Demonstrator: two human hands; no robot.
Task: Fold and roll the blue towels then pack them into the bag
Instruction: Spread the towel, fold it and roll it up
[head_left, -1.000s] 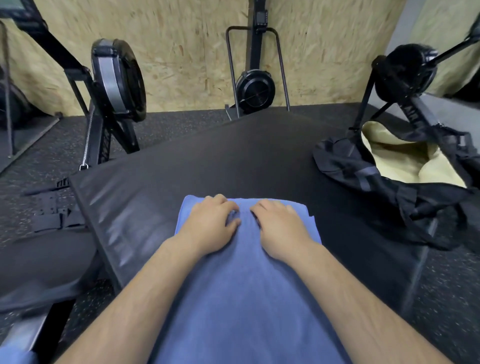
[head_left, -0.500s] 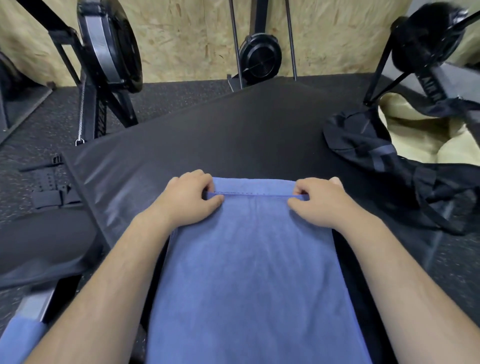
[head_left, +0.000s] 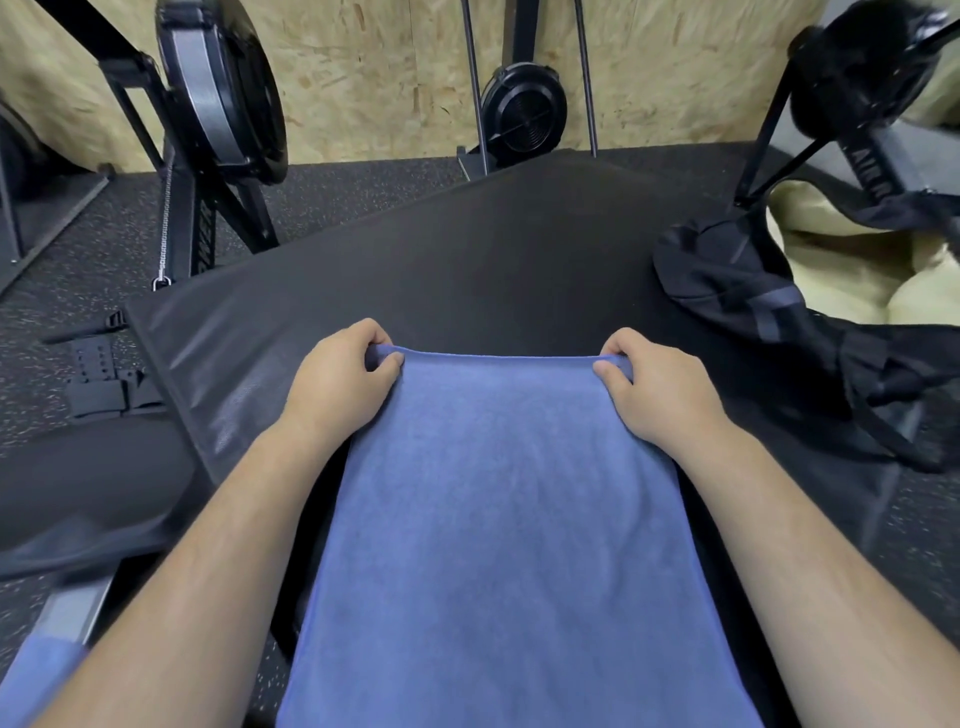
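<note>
A blue towel (head_left: 509, 519) is laid lengthwise on a black padded mat (head_left: 493, 260), with its near end running out of the bottom of the view and its far edge held at both corners. The far left corner is pinched by the left hand (head_left: 337, 384), the thumb being pressed against curled fingers with a small fold of cloth bunched between them. The far right corner is gripped in the same way by the right hand (head_left: 660, 389), and the edge between the two hands is drawn nearly straight. A black duffel bag (head_left: 753, 312) is seen at the right of the mat, well apart from the towel, lying open so that its cream lining (head_left: 831, 260) is exposed (what it holds cannot be told). Another piece of blue cloth (head_left: 31, 675) is cut off at the lower left corner. Three black rowing machine flywheels are set beyond the mat: one at the left (head_left: 223, 88), one at the middle (head_left: 524, 111) and one at the right (head_left: 862, 67). A chipboard wall (head_left: 389, 67) is seen behind them, and a speckled rubber floor (head_left: 78, 249) below.
</note>
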